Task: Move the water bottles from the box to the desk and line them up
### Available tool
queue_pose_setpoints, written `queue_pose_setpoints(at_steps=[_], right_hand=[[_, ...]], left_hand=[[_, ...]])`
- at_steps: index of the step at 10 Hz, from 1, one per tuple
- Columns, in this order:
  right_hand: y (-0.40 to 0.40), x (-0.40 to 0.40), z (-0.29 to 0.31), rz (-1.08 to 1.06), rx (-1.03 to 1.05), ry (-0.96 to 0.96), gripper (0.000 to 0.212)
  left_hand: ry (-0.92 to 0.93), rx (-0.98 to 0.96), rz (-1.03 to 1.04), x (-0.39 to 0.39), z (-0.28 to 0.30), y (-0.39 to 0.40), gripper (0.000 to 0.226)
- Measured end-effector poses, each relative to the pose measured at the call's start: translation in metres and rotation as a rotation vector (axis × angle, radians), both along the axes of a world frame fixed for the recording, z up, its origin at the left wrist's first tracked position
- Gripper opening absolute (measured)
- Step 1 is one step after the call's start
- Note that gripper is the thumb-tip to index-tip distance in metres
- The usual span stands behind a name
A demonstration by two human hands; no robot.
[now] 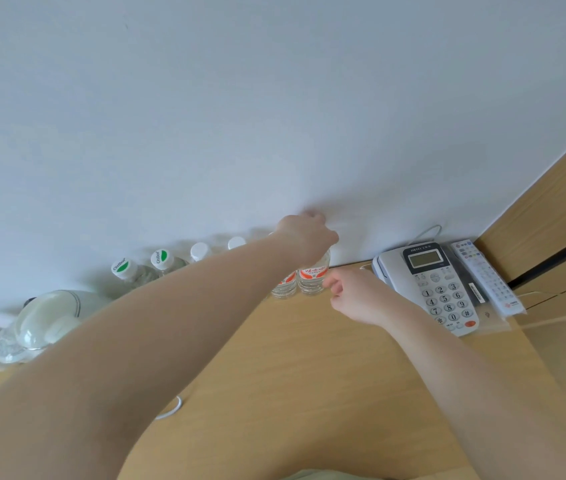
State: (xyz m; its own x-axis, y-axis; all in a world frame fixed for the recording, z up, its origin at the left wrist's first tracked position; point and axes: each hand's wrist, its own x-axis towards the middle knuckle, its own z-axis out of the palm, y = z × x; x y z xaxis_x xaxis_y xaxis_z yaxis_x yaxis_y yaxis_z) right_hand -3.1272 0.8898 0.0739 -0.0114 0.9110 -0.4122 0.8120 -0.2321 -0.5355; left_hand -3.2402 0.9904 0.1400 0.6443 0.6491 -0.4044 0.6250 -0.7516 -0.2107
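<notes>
Water bottles (pixel 201 252) stand in a row along the desk's (pixel 292 368) back edge by the wall. The left hand (pixel 305 237) grips the top of the last bottle (pixel 313 277) at the row's right end; the right hand (pixel 350 294), loosely curled and holding nothing, hovers beside it. Best to nudge it snug against its neighbour, base flat, before letting go.

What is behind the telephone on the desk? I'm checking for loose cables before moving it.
Behind the telephone a thin white cord loops up against the wall. Where it plugs in is hidden by the telephone body.
</notes>
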Motion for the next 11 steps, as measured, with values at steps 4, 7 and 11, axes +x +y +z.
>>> queue_pose_setpoints(at_steps=[4, 7, 11], right_hand=[[0.006, 0.004, -0.007, -0.011, -0.01, 0.006, 0.041], [0.013, 0.0, -0.007, -0.099, -0.002, 0.0, 0.045], [0.025, -0.019, -0.001, -0.186, 0.096, 0.155, 0.068]], left_hand=[[-0.058, -0.048, 0.056, -0.001, -0.005, 0.002, 0.032], [-0.009, 0.058, 0.018, -0.001, -0.009, -0.002, 0.04], [-0.396, 0.244, 0.231, -0.054, -0.027, -0.005, 0.048]])
